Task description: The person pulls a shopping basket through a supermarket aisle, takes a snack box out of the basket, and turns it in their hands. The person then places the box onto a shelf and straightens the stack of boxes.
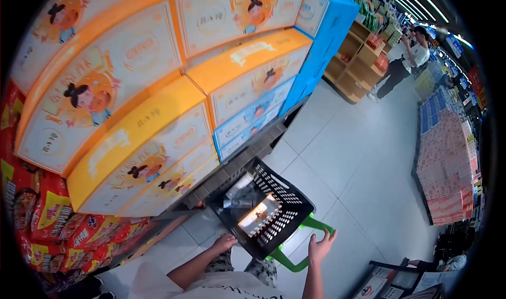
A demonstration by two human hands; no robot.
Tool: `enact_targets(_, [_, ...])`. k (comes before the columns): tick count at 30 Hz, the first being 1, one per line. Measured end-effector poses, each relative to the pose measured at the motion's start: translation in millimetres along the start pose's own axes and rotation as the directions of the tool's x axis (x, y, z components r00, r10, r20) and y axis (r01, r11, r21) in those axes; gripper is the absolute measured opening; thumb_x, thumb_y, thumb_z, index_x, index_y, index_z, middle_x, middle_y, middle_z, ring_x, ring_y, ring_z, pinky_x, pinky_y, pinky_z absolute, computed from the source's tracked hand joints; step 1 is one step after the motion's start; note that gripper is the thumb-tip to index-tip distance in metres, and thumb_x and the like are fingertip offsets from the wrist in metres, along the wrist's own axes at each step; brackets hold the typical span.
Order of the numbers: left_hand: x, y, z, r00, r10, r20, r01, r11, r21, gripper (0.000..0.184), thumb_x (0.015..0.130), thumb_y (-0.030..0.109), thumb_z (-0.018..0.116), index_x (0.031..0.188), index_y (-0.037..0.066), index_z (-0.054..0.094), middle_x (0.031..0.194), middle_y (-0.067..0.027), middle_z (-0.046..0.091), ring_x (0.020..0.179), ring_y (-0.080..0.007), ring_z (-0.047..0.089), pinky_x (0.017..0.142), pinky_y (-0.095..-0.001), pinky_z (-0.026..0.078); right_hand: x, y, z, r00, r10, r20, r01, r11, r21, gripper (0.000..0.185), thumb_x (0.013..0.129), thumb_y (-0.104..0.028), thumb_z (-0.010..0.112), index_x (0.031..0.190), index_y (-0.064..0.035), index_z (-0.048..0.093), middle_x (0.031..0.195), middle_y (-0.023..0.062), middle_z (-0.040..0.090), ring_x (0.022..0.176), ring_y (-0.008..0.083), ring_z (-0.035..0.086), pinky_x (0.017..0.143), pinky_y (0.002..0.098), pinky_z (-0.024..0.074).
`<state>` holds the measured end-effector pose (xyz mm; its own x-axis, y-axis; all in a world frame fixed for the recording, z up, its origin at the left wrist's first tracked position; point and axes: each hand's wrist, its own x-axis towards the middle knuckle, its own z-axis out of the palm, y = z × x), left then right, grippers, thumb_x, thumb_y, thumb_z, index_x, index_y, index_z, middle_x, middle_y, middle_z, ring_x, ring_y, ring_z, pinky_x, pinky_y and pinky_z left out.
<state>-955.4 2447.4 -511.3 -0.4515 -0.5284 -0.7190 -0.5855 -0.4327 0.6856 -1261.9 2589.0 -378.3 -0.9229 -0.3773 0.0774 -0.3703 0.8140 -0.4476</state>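
Note:
A black shopping basket (287, 185) with perforated sides sits before me, its green handle (283, 258) towards me. My right hand (320, 248) lies over the far bar of the handle, fingers apart and stretched out. My left hand (224, 243) hangs beside the basket's near left edge with fingers curled in; nothing shows in them. Inside the basket are an orange and white box (259, 216), a clear-wrapped grey package (240, 200) and a pale cylindrical item (241, 184). Whether my left fingertips touch the basket is unclear.
Large orange and white gift boxes (142, 104) are stacked at left, with blue ones (311, 51) behind. Red snack packets (58, 225) fill the lower left. A person (408, 59) stands by wooden shelves (353, 62). Pink cartons (448, 167) line the right. Tiled floor (348, 157) runs between.

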Motion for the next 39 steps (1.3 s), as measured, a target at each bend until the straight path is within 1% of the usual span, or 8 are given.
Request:
enact_targets(5, [20.9, 6.7, 19.5, 0.985, -0.039, -0.167, 0.084, 0.958, 0.273, 0.037, 0.076, 0.023, 0.065, 0.106, 0.002, 0.054, 0.101, -0.0141, 0.058, 0.095, -0.0270, 0.057, 0.082, -0.0344, 0.045, 4.1, -21.1, -13.3, 0.977, 0.136, 0.164, -0.159, 0.977, 0.140, 0.044, 0.071, -0.008, 0.063, 0.113, -0.0023, 0.053, 0.143, 0.0144, 0.027, 0.106, 0.0280, 0.053, 0.073, 0.0320, 0.0490])
enact_targets(14, [60.9, -2.5, 65.4, 0.806, 0.522, -0.280, -0.271, 0.745, 0.609, 0.036, 0.070, 0.011, 0.061, 0.105, 0.002, 0.055, 0.112, -0.0159, 0.053, 0.102, -0.0338, 0.048, 0.089, -0.0422, 0.040, -1.1, -5.0, -10.7, 0.975, 0.087, 0.204, -0.163, 0.905, 0.393, 0.040, 0.074, 0.002, 0.054, 0.114, -0.0024, 0.051, 0.141, 0.0106, 0.029, 0.121, 0.0235, 0.039, 0.088, 0.0326, 0.0427])
enact_targets(25, [159.5, -19.8, 100.0, 0.926, 0.128, -0.356, 0.073, 0.862, 0.501, 0.082, 0.064, 0.021, 0.072, 0.133, 0.003, 0.031, 0.135, -0.0236, 0.031, 0.121, -0.0388, 0.036, 0.100, -0.0440, 0.032, 10.5, -20.1, -16.9, 0.932, 0.040, 0.360, -0.108, 0.979, 0.172, 0.063, 0.070, -0.003, 0.054, 0.130, -0.0072, 0.035, 0.145, 0.0159, 0.016, 0.135, 0.0333, 0.015, 0.107, 0.0489, 0.0180])
enact_targets(27, [184.0, -43.8, 105.8, 0.868, 0.009, -0.496, 0.186, 0.921, 0.342, 0.085, 0.062, 0.024, 0.074, 0.132, 0.003, 0.030, 0.133, -0.0237, 0.034, 0.118, -0.0393, 0.040, 0.096, -0.0430, 0.037, 35.4, 4.0, -14.7, 0.912, -0.229, 0.340, 0.289, 0.947, -0.137, 0.061, 0.075, -0.011, 0.057, 0.131, -0.0065, 0.035, 0.147, 0.0178, 0.012, 0.136, 0.0361, 0.010, 0.107, 0.0538, 0.0119])
enact_targets(31, [219.3, -71.5, 103.4, 0.627, -0.512, -0.588, 0.418, 0.857, -0.300, 0.092, 0.060, 0.029, 0.074, 0.132, -0.005, 0.028, 0.126, -0.0282, 0.043, 0.115, -0.0380, 0.046, 0.096, -0.0387, 0.039, 110.4, -3.9, 10.7, 0.865, -0.351, 0.358, 0.274, 0.929, 0.248, 0.048, 0.086, -0.014, 0.049, 0.129, 0.0032, 0.037, 0.142, 0.0225, 0.025, 0.133, 0.0337, 0.024, 0.108, 0.0462, 0.0171])
enact_targets(33, [231.4, -93.6, 111.1, 0.511, -0.680, -0.525, 0.439, 0.732, -0.521, 0.092, 0.061, 0.032, 0.073, 0.131, -0.006, 0.027, 0.124, -0.0287, 0.045, 0.115, -0.0382, 0.046, 0.095, -0.0378, 0.039, 131.9, -31.2, 33.4, 0.749, -0.378, 0.544, 0.183, 0.907, 0.379, 0.047, 0.086, -0.012, 0.048, 0.128, 0.0065, 0.038, 0.139, 0.0228, 0.031, 0.131, 0.0330, 0.029, 0.107, 0.0431, 0.0208])
enact_targets(35, [248.2, -128.1, 131.4, 0.489, -0.568, -0.662, 0.329, 0.823, -0.463, 0.085, 0.062, 0.031, 0.072, 0.128, -0.008, 0.034, 0.122, -0.0277, 0.049, 0.112, -0.0377, 0.050, 0.094, -0.0397, 0.040, 141.1, -44.2, 74.6, 0.523, -0.470, 0.711, 0.232, 0.881, 0.411, 0.045, 0.082, -0.006, 0.052, 0.125, 0.0031, 0.041, 0.136, 0.0231, 0.037, 0.129, 0.0323, 0.034, 0.105, 0.0401, 0.0246])
enact_targets(39, [232.8, -95.1, 122.0, 0.612, -0.660, -0.435, 0.419, 0.738, -0.530, 0.081, 0.068, 0.032, 0.070, 0.130, -0.004, 0.034, 0.128, -0.0236, 0.044, 0.118, -0.0330, 0.044, 0.096, -0.0380, 0.037, 128.2, -15.2, 198.7, 0.152, -0.360, 0.921, 0.207, 0.922, 0.326, 0.057, 0.080, -0.019, 0.064, 0.128, 0.0005, 0.038, 0.128, 0.0225, 0.045, 0.120, 0.0321, 0.044, 0.099, 0.0329, 0.0348])
